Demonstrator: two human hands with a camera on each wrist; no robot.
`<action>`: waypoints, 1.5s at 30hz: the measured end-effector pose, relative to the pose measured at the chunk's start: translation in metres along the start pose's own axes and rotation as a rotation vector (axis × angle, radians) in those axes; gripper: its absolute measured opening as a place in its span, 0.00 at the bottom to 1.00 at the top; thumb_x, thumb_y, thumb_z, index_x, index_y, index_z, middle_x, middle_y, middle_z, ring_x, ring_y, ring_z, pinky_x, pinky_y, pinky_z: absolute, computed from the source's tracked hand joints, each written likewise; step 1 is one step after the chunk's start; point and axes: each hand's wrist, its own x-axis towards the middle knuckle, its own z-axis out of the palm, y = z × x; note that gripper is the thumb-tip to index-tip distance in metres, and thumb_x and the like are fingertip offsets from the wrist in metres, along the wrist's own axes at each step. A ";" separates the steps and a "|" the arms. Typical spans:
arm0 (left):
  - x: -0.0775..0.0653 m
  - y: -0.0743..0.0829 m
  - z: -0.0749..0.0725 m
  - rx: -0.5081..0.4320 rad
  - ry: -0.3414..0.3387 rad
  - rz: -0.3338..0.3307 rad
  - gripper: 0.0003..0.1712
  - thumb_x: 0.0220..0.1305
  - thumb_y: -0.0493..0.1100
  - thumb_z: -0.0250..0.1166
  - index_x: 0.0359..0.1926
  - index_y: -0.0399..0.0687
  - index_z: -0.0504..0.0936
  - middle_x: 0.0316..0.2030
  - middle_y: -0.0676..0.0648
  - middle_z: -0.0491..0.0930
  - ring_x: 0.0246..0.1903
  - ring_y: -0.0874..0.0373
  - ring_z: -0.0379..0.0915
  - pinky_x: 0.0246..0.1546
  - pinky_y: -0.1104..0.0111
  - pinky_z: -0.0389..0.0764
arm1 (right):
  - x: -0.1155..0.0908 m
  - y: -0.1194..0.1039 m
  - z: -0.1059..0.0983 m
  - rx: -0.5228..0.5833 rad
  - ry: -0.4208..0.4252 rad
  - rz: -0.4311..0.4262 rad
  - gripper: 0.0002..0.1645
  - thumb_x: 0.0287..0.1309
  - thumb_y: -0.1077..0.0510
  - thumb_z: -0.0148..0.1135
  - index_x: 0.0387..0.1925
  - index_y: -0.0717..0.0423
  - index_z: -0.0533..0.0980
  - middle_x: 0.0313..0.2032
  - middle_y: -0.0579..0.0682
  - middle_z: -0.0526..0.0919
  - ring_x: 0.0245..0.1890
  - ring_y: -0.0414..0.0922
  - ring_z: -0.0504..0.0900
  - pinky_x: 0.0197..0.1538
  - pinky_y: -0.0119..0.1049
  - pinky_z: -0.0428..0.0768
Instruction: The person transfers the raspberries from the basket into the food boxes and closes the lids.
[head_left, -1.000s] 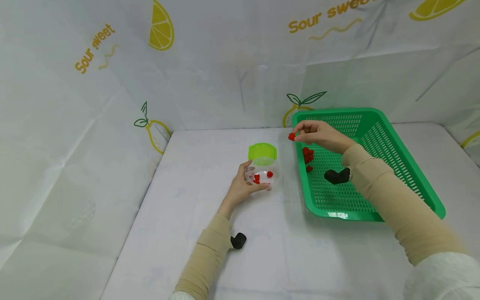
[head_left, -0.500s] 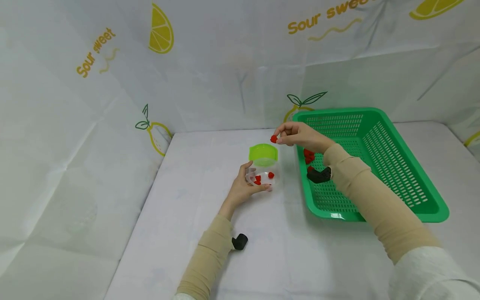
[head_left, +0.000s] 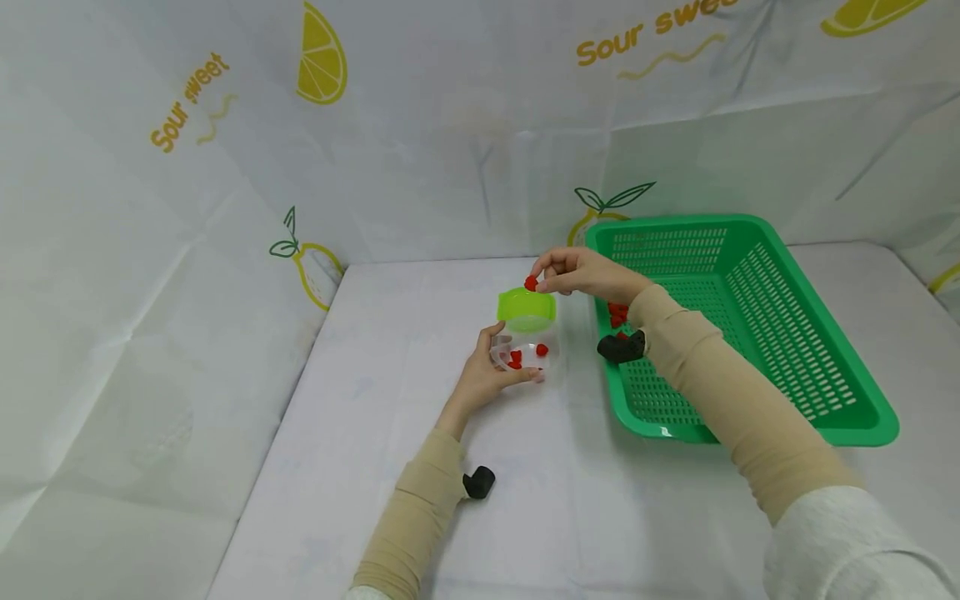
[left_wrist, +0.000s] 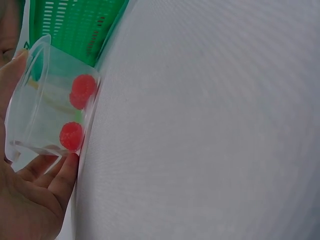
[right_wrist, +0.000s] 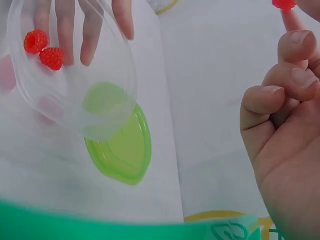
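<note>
A clear plastic container (left_wrist: 55, 90) with a few red raspberries (head_left: 542, 350) in its bottom stands on the white cloth. My left hand (head_left: 478, 382) grips its side, thumb at the front and fingers behind. Between thumb and forefinger my right hand (head_left: 592, 275) pinches one raspberry (head_left: 531, 283), held up behind the container over a lime-green lid (head_left: 527, 303). The other right fingers are curled in the right wrist view. The lid lies just behind the container, partly seen through its clear wall.
To the right sits a green slotted basket (head_left: 783, 308) holding several raspberries (head_left: 617, 313) along its left side, partly covered by the right wrist's black mount (head_left: 621, 347). A white sheet (head_left: 420, 150) with lemon prints rises behind the table.
My right hand has carried the raspberry leftward, from over the basket's left rim to above the lid. The left hand keeps its grip on the container, which has stayed in place.
</note>
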 end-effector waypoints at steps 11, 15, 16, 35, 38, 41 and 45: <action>0.002 -0.003 -0.001 -0.019 -0.005 0.002 0.57 0.39 0.62 0.75 0.67 0.70 0.52 0.62 0.55 0.67 0.46 0.57 0.74 0.45 0.64 0.76 | 0.016 -0.001 0.012 -0.016 -0.070 0.037 0.16 0.59 0.55 0.60 0.48 0.55 0.73 0.23 0.45 0.72 0.30 0.42 0.70 0.38 0.33 0.69; 0.003 -0.004 -0.001 -0.015 -0.004 0.007 0.58 0.37 0.64 0.75 0.67 0.70 0.52 0.62 0.55 0.67 0.49 0.58 0.73 0.46 0.65 0.76 | 0.020 0.001 0.015 -0.011 -0.097 0.069 0.16 0.58 0.56 0.61 0.47 0.56 0.73 0.23 0.44 0.72 0.29 0.42 0.69 0.36 0.33 0.69; 0.003 -0.004 0.000 -0.013 -0.003 0.009 0.58 0.37 0.64 0.75 0.67 0.70 0.52 0.61 0.55 0.67 0.49 0.58 0.73 0.46 0.65 0.76 | 0.021 0.001 0.016 -0.014 -0.102 0.074 0.16 0.58 0.56 0.61 0.47 0.57 0.73 0.23 0.44 0.72 0.28 0.41 0.69 0.36 0.33 0.69; 0.001 -0.004 0.000 -0.022 -0.007 0.010 0.57 0.38 0.63 0.75 0.67 0.70 0.51 0.62 0.55 0.67 0.47 0.58 0.74 0.45 0.65 0.76 | 0.037 0.016 0.022 -0.152 -0.140 0.168 0.15 0.56 0.53 0.63 0.44 0.55 0.76 0.22 0.51 0.71 0.29 0.48 0.67 0.36 0.38 0.69; 0.000 -0.003 0.000 -0.019 -0.002 0.007 0.57 0.38 0.63 0.75 0.67 0.70 0.51 0.61 0.56 0.67 0.45 0.59 0.75 0.44 0.65 0.76 | 0.038 0.016 0.023 -0.195 -0.161 0.163 0.15 0.55 0.53 0.63 0.43 0.55 0.77 0.23 0.52 0.71 0.27 0.48 0.67 0.35 0.37 0.68; 0.000 -0.002 -0.001 -0.017 0.000 0.008 0.57 0.39 0.63 0.75 0.67 0.69 0.52 0.61 0.56 0.67 0.43 0.59 0.76 0.44 0.65 0.76 | 0.039 0.015 0.025 -0.217 -0.183 0.170 0.15 0.55 0.53 0.63 0.43 0.55 0.76 0.22 0.51 0.71 0.26 0.45 0.67 0.34 0.36 0.68; -0.001 -0.001 -0.001 -0.019 -0.002 0.010 0.56 0.39 0.62 0.75 0.67 0.69 0.52 0.62 0.55 0.67 0.43 0.59 0.76 0.44 0.65 0.75 | 0.040 0.016 0.027 -0.234 -0.210 0.182 0.15 0.56 0.53 0.63 0.44 0.56 0.76 0.21 0.50 0.70 0.23 0.42 0.65 0.32 0.34 0.66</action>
